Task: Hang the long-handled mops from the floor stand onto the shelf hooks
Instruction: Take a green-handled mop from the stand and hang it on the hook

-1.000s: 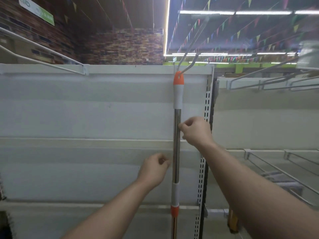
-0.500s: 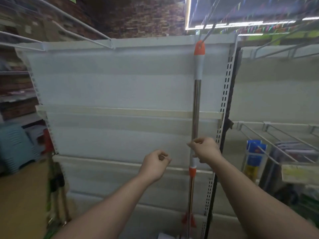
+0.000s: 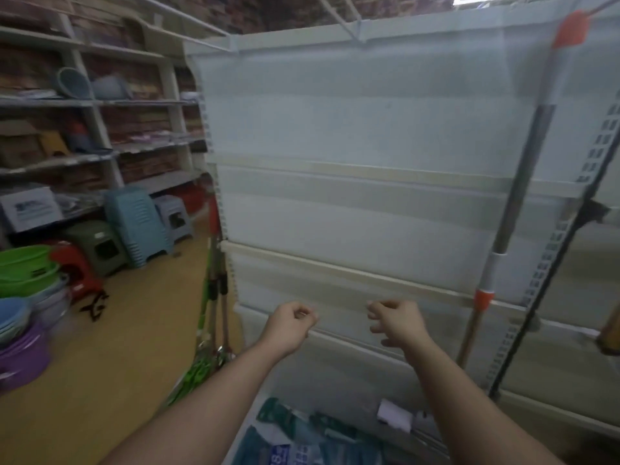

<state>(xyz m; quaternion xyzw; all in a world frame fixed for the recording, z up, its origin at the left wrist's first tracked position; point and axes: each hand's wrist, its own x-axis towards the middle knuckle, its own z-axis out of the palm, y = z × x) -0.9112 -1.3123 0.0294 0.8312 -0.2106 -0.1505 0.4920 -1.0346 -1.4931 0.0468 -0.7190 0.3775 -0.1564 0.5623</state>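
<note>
A long-handled mop [image 3: 523, 169] with a steel pole and orange tip hangs against the white shelf panel [image 3: 352, 129] at the right, its top near the upper edge where the hook is cut off by the frame. Several more mops [image 3: 214, 297] with green and red handles stand upright at the panel's left corner. My left hand [image 3: 292, 323] is a closed fist holding nothing, in front of the panel's lower part. My right hand [image 3: 396, 322] is beside it with loosely curled, parted fingers, empty, well left of the hung mop.
White wire hooks [image 3: 335, 11] jut out from the top of the panel. Stacked plastic stools [image 3: 137, 226] and basins [image 3: 23, 273] crowd the floor at the left under wall shelves. Packaged goods [image 3: 302, 437] lie on the bottom shelf below my arms.
My right hand has let go of the hung mop's pole and moved left. The view has swung left and down, bringing the standing mops and the aisle into sight.
</note>
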